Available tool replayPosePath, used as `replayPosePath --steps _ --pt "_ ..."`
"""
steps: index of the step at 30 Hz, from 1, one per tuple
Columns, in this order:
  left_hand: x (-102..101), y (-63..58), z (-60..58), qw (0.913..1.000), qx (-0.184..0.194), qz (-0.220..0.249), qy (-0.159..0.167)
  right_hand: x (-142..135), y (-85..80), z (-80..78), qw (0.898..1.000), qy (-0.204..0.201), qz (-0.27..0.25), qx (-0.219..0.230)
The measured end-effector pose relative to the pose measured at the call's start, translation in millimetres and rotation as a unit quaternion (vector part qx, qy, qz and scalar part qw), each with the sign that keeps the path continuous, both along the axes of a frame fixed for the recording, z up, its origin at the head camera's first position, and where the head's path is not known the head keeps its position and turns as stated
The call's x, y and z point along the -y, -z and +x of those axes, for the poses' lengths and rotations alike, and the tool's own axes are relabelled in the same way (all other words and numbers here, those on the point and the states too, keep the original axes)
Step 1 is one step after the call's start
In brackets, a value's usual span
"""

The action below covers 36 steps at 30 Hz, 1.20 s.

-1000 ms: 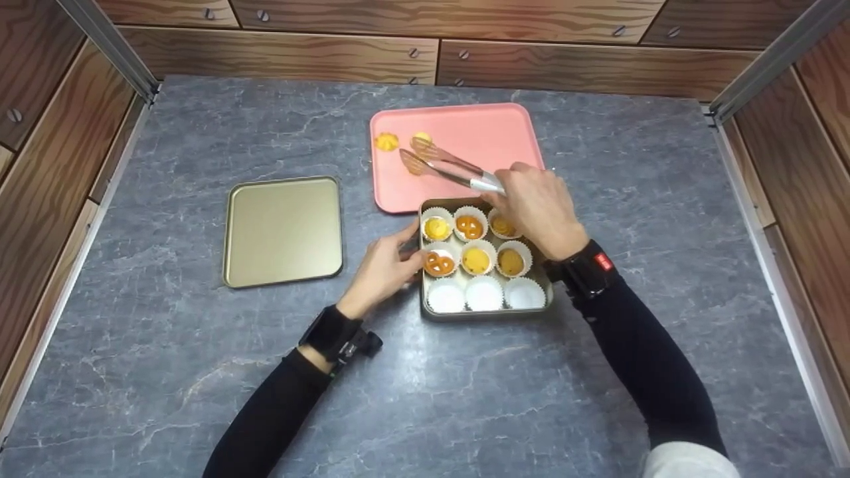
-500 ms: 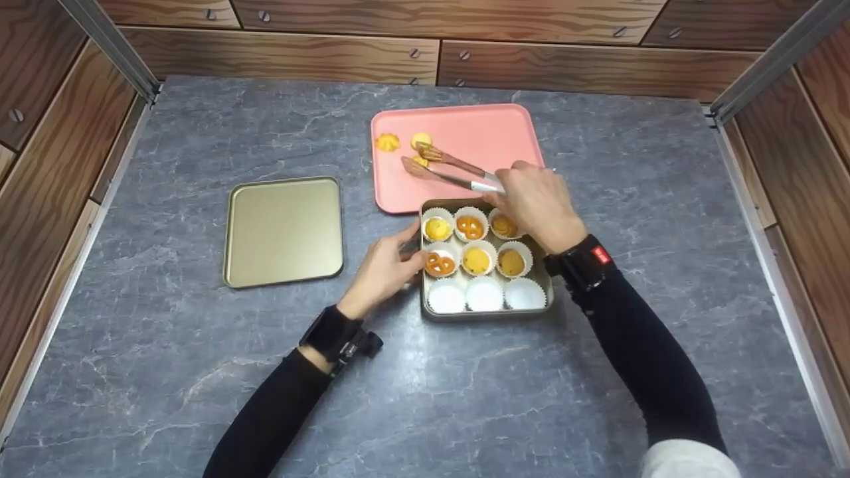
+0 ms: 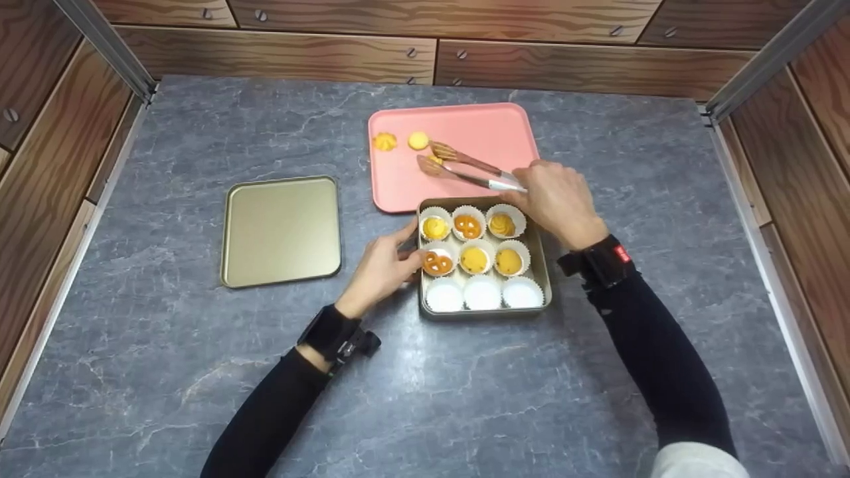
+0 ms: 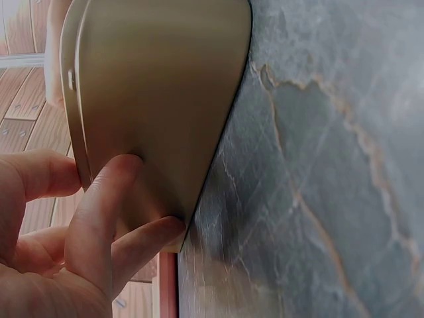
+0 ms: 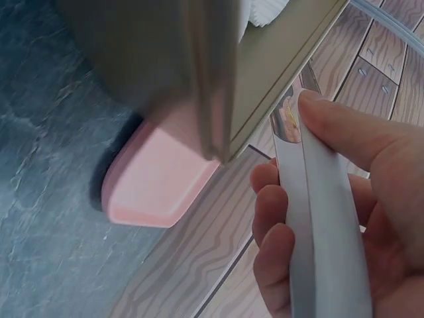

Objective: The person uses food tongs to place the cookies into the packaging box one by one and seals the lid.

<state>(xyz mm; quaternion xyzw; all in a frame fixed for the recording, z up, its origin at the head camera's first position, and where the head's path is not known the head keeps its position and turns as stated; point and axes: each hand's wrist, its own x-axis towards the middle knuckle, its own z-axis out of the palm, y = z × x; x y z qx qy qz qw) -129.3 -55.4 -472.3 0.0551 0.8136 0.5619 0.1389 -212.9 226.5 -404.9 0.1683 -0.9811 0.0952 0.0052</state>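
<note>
My right hand (image 3: pixel 556 199) grips the metal handle of a pair of tongs (image 3: pixel 475 179). The brown slotted tips reach over the pink tray (image 3: pixel 491 129), and a small yellow cookie (image 3: pixel 435 160) shows between them. In the right wrist view, thumb and fingers wrap the silver handle (image 5: pixel 324 232). My left hand (image 3: pixel 382 269) rests against the left side of a gold square tin (image 3: pixel 546 265); fingertips press its wall (image 4: pixel 159 86) in the left wrist view. Inside the tin, white paper cups hold pretzels (image 3: pixel 468 227) and yellow cookies (image 3: pixel 474 259); the front row's cups (image 3: pixel 483 293) look bare.
On the tray's left side lie a star-shaped yellow cookie (image 3: pixel 384 141) and a round yellow cookie (image 3: pixel 418 140). A gold lid (image 3: pixel 282 232) lies flat on the marbled grey table (image 3: pixel 279 385), left of the tin. Wood-patterned panels (image 3: pixel 332 53) border the table.
The tongs' tips have drawn closer together around a yellow cookie, which has shifted slightly right with them. My right hand has moved a little right; the left hand stays at the tin.
</note>
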Motion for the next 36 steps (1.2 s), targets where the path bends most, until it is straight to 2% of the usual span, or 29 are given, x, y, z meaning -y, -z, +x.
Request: replayPosePath --steps 7,14,18,29,36 --pt "-0.6 -0.2 0.1 1.0000 0.002 0.007 -0.004 -15.0 1.2 5.6 0.999 0.009 -0.029 -0.016" --pt "-0.7 0.9 0.8 1.0000 -0.003 -0.001 -0.003 -29.4 -4.0 18.5 0.998 0.010 -0.051 -0.029" --pt "-0.2 0.7 1.0 0.9999 -0.010 -0.010 -0.003 -35.5 -7.9 28.0 0.997 -0.002 -0.057 -0.047" --pt "1.1 0.7 0.5 1.0000 0.007 0.001 -0.003 -50.2 -16.6 56.5 0.993 -0.028 -0.073 -0.083" --pt "0.9 1.0 1.6 0.9999 0.011 0.010 -0.005 -63.0 -21.2 79.0 0.992 -0.034 -0.093 -0.074"
